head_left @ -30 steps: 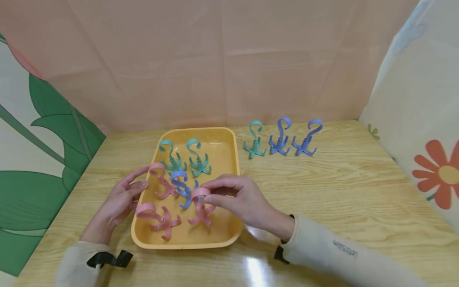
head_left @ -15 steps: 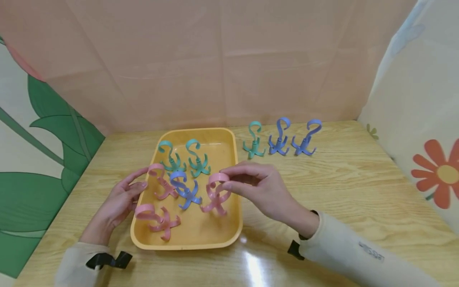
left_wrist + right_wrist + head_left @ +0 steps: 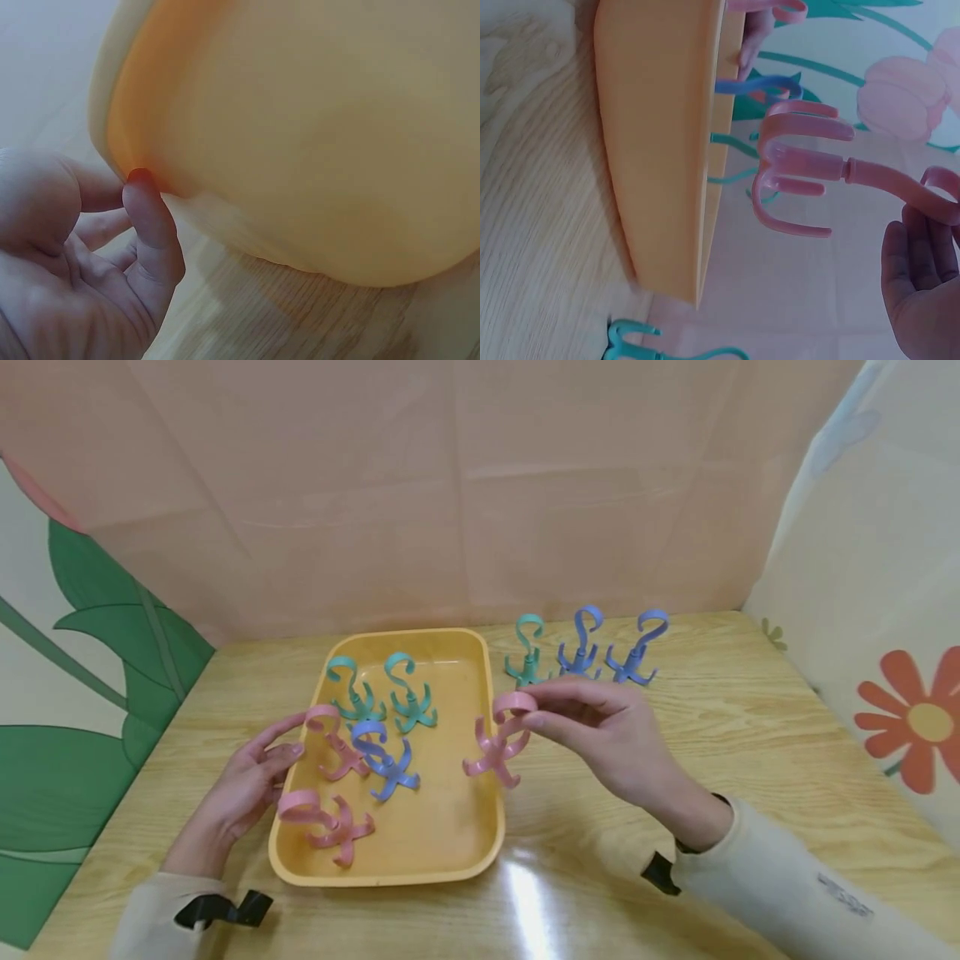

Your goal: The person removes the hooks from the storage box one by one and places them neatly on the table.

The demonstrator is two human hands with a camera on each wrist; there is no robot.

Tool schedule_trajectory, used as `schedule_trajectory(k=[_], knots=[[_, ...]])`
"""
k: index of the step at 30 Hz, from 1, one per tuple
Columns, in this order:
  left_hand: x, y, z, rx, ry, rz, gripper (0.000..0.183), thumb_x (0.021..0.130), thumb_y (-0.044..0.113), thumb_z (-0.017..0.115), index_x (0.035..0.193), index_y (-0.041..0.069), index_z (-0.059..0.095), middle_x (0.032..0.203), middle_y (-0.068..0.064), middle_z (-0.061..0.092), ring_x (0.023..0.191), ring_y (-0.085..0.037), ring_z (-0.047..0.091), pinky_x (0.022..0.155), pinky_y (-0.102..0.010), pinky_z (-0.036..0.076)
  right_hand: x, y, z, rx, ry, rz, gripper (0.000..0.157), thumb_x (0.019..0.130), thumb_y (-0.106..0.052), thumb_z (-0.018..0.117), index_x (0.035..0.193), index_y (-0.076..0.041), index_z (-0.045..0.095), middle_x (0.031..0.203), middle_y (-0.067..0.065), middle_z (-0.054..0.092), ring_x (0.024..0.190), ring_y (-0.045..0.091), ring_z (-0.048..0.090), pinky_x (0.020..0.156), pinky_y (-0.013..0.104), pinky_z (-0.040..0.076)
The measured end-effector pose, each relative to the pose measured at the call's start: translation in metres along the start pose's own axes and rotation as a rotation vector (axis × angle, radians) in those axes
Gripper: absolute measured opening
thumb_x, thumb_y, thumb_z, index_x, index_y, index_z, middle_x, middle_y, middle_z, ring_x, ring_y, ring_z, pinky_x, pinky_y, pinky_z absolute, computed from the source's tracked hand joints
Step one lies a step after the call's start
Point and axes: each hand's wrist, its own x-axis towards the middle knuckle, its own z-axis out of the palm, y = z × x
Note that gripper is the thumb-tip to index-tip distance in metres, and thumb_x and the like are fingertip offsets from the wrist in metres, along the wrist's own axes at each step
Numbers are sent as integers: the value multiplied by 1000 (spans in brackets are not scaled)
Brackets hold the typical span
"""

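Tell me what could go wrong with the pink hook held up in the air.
The right hand pinches the pink hook only by its curved top, so it might slip. Its prongs hang near the side of the tray and could snag there. The green hook on the table, just beyond that hand, could get knocked.

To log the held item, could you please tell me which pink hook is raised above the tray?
The pink hook pinched by its curved top in the right hand; the other two pink hooks rest in the tray.
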Motion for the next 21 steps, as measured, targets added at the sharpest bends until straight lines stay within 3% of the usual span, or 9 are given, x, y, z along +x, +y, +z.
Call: schedule_trajectory(k=[7, 21], knots=[[-1, 0, -1, -3, -7, 5, 53, 105, 27, 57, 154, 25, 38, 107, 0, 67, 88, -14, 68, 64, -27, 57, -9, 2, -24, -38, 52, 12, 24, 88, 12, 70, 112, 10, 70, 109, 16, 73, 94, 25, 72, 81, 33, 58], [-1, 2, 0, 0, -7, -1, 54, 105, 27, 57, 155, 24, 37, 108, -1, 67, 88, -13, 68, 66, -27, 57, -33, 5, -77, -252, 203, 120, 24, 90, 7, 70, 114, 8, 71, 107, 10, 75, 94, 17, 72, 80, 22, 56]])
